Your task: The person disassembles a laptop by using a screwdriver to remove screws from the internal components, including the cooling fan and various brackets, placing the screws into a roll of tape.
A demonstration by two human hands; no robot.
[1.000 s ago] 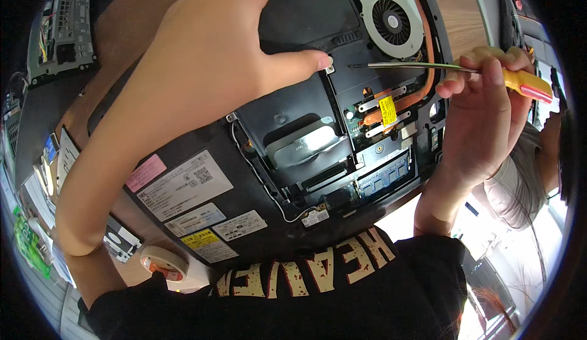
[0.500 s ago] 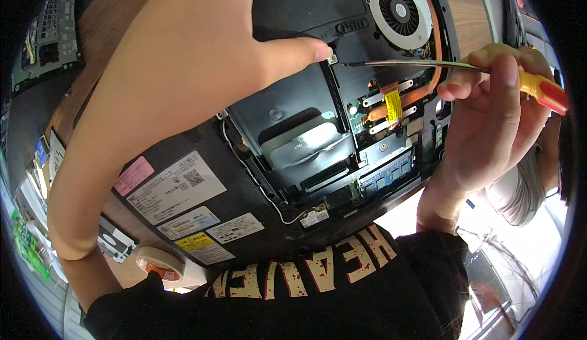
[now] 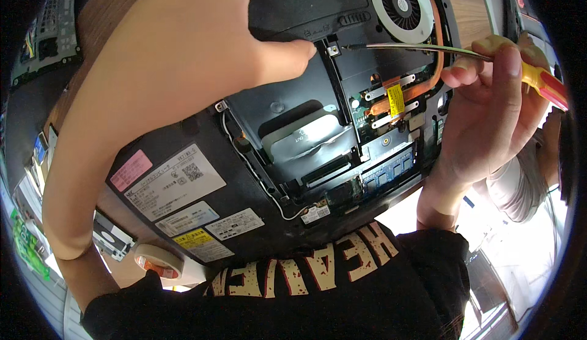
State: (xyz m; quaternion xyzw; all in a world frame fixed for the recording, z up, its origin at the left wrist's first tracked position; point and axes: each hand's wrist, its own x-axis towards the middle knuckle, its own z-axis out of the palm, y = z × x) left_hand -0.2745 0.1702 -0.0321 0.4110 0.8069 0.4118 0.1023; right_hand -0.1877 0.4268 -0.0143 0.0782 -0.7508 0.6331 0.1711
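Observation:
An opened laptop base point(image 3: 287, 230), underside up, leans against my body. My left hand point(image 3: 202, 34) reaches across it from the left, thumb stretched out above the bare drive bay; the other fingers run past the top edge. Beside that thumb sits a small metal bracket point(image 3: 333, 50) with a hole or screw in it. My right hand point(image 3: 489, 114) grips a screwdriver point(image 3: 541, 84) with a yellow and red handle. The dark tip of its long shaft points left, just beside the bracket; whether they touch I cannot tell.
A cooling fan point(image 3: 402, 5) and copper heat pipe point(image 3: 422, 87) lie exposed at the laptop's right. A tape roll point(image 3: 158, 262) and a metal drive part point(image 3: 113, 237) rest at lower left. Another laptop part point(image 3: 52, 34) is far left. A person's sleeve point(image 3: 516, 187) shows at right.
My left thumb has drawn back to the left, off the metal bracket. The screwdriver tip has risen slightly in view and stands level with the bracket. The laptop has shifted slightly.

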